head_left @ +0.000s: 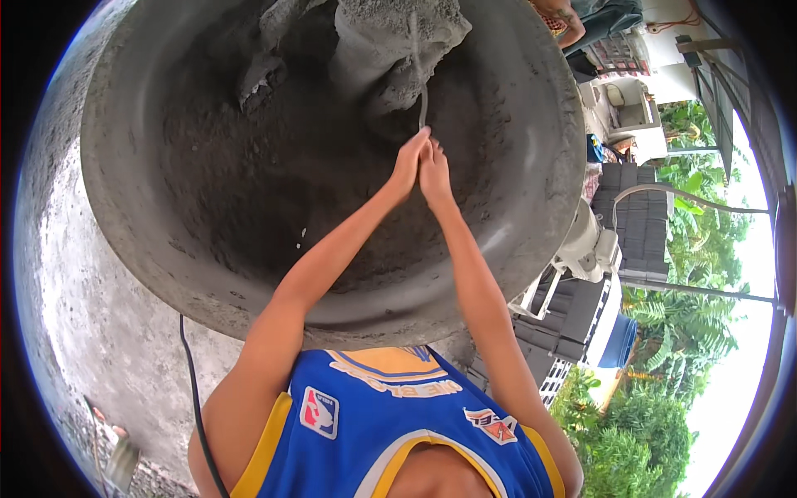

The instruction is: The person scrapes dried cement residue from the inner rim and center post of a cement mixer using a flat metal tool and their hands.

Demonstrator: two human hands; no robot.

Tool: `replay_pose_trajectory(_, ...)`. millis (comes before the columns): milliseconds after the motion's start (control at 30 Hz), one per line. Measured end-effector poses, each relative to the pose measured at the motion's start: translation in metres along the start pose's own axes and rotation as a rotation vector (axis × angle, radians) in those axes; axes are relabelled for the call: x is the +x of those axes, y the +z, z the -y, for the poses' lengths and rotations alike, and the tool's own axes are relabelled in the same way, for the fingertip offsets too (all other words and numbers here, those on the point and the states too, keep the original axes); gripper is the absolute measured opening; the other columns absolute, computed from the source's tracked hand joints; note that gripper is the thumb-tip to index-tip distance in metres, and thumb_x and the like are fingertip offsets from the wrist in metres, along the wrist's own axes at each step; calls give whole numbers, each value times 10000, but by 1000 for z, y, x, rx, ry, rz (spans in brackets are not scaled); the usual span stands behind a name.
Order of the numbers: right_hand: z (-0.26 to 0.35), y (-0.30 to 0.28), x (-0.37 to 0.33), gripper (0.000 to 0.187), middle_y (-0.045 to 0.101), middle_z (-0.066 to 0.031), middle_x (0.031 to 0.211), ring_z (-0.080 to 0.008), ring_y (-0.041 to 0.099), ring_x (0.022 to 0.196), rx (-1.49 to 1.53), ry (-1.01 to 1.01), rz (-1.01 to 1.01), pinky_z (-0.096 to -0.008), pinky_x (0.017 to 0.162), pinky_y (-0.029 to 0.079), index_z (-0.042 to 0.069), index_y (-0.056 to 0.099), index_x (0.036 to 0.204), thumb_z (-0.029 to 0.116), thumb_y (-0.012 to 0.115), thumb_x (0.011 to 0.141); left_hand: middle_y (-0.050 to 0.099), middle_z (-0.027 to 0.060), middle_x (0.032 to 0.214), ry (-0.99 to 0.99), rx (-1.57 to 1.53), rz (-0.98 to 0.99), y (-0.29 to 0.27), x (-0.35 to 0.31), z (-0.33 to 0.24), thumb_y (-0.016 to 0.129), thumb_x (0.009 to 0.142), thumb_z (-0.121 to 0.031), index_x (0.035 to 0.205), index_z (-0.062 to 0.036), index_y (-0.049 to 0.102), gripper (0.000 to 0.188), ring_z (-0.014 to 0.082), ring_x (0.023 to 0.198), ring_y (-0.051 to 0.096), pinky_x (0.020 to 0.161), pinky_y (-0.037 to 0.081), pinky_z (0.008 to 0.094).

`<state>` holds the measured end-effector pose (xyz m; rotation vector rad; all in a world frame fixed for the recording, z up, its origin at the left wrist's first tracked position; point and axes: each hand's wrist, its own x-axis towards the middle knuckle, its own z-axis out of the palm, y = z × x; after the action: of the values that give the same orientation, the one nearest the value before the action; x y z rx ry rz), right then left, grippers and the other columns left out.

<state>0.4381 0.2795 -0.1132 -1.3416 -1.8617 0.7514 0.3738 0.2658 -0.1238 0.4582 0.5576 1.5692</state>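
Round grey mixing pan [538, 158], wide and deep, its floor dark with a powdery or damp residue, two small pale flecks lying left of centre. At the far side, inside the pan: a thick fixture [357, 54] crusted with grey cement; to its left, a smaller crusted arm [262, 79]. Thin pale rod [424, 109], right of the pan's centre, running from the hands to the far side along the thick fixture's right side; whether it touches the crust cannot be told. Left hand [405, 166] and right hand [434, 173]: set together, fingers closed on the rod's near end, both forearms reaching over the near rim. Left of the pan, near: a black cable [193, 390]. Right, beyond the rim: stacked grey blocks [635, 220], a blue container [618, 340], green foliage [639, 440]. Far right: part of another person [568, 23].
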Motion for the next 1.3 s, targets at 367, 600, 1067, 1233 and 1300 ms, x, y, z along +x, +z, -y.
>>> replay_pose_trajectory(367,2,-4,-3,372,598,-146,710,-254,632,676,28,-84,-84,-361,570,465,-54,560,860,270,411,963,575,46,823,160,163,157,-3,3,-19,387,955,-247,882,0,554,307,123,784,518,739,418,268)
replay_pose_trajectory(600,18,-31,-4,365,561,-80,658,-119,556,630,218,-193,-207,-282,536,413,-37,553,877,273,391,981,574,79,885,308,351,195,54,-24,-61,400,940,-270,936,3,556,314,151,852,526,785,414,284)
replay_pose_trajectory(1067,32,-39,-8,402,513,-24,620,-112,496,569,257,-336,-88,-288,503,371,-7,541,805,318,383,979,482,-19,627,158,296,106,59,-34,-64,491,935,-120,939,26,575,169,59,594,464,590,393,216)
replay_pose_trajectory(1233,-13,-12,-3,354,520,-34,690,-126,478,621,386,371,95,-302,555,387,-11,502,806,291,401,962,570,39,855,0,323,-314,20,-16,12,488,925,-276,931,-13,582,279,116,846,514,776,394,250)
replay_pose_trajectory(1300,1,-19,-3,349,511,-32,683,-127,475,615,257,215,61,-302,551,384,-7,496,800,281,391,966,575,39,869,-5,184,-248,29,-16,-3,486,927,-266,960,-2,590,286,115,860,516,788,397,251)
